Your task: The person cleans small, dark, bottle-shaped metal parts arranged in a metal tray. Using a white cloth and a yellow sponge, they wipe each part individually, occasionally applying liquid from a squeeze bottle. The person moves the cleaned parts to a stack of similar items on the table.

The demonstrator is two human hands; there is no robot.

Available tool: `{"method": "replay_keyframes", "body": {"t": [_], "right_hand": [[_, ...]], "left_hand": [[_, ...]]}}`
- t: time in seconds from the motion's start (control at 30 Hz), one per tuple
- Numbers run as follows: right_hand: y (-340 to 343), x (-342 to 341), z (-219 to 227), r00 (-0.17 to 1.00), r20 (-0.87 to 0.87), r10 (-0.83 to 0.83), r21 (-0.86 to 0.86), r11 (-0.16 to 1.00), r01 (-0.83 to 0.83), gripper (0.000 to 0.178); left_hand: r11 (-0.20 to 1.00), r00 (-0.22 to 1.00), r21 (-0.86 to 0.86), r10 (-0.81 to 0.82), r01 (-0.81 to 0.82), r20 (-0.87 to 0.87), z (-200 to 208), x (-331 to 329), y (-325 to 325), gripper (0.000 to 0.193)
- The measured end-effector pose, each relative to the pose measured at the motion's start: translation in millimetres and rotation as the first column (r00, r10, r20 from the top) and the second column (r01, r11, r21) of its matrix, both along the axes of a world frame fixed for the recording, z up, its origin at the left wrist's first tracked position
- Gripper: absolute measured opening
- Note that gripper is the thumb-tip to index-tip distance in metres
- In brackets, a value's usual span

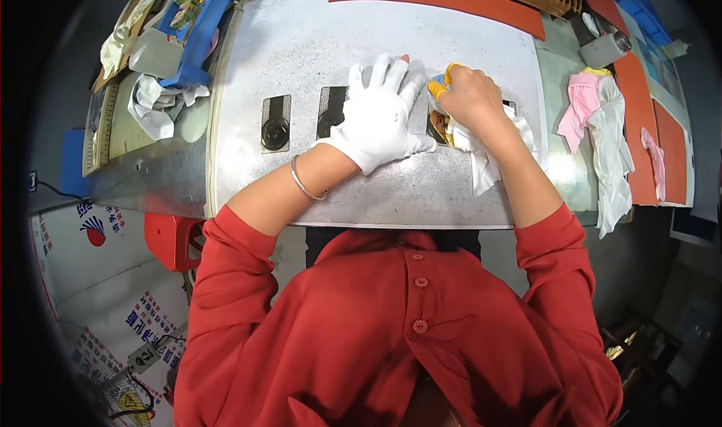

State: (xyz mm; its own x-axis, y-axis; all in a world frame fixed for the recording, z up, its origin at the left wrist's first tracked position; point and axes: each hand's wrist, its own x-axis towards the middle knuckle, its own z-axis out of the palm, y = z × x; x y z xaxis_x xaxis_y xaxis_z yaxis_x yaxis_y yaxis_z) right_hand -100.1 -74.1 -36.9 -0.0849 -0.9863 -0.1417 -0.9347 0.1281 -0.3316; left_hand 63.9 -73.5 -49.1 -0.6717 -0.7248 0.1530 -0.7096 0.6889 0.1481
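My left hand [380, 115], in a white glove with one bare fingertip showing, lies flat with its fingers spread on the worktable. It partly covers a small dark rectangular panel [331, 107] with a round black mark. A similar black panel [276, 124] lies to its left. My right hand [474, 100] wears yellow finger covers on the thumb and a finger. Its fingers curl over a crumpled white cloth [485, 164] that hangs below the palm. Beneath these fingers is a shiny dark panel [438, 128], partly hidden. Another dark panel edge [510, 104] shows behind the right wrist.
A pale sheet [301, 43] covers the worktable. At left stand a blue tray [197, 54], a translucent container [156, 53] and white cloths [154, 111]. Pink cloth [580, 103], white cloth [613, 148] and a bottle [604, 51] lie at right. Orange strips [436, 0] edge the back.
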Motion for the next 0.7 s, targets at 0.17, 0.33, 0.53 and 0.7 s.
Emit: {"method": "replay_keyframes", "body": {"t": [0.17, 0.33, 0.53, 0.7], "right_hand": [[22, 8, -4, 1.000, -0.005, -0.003, 0.019, 1.000, 0.003, 0.023], [47, 13, -12, 1.000, -0.006, 0.027, -0.048, 0.998, -0.027, 0.026], [81, 21, -11, 0.997, 0.038, 0.063, -0.102, 0.993, -0.059, 0.021], [101, 27, -5, 0.993, 0.052, 0.105, -0.077, 0.992, -0.101, 0.014]], "left_hand": [[0.988, 0.989, -0.063, -0.145, 0.143, -0.016, -8, 2, -7, 0.078], [0.978, 0.979, -0.048, -0.201, 0.203, 0.036, -4, -1, -12, 0.083], [0.957, 0.950, 0.046, -0.290, 0.286, 0.118, 10, -1, -17, 0.105], [0.976, 0.977, 0.093, -0.204, 0.198, 0.057, 13, 12, -16, 0.112]]}}
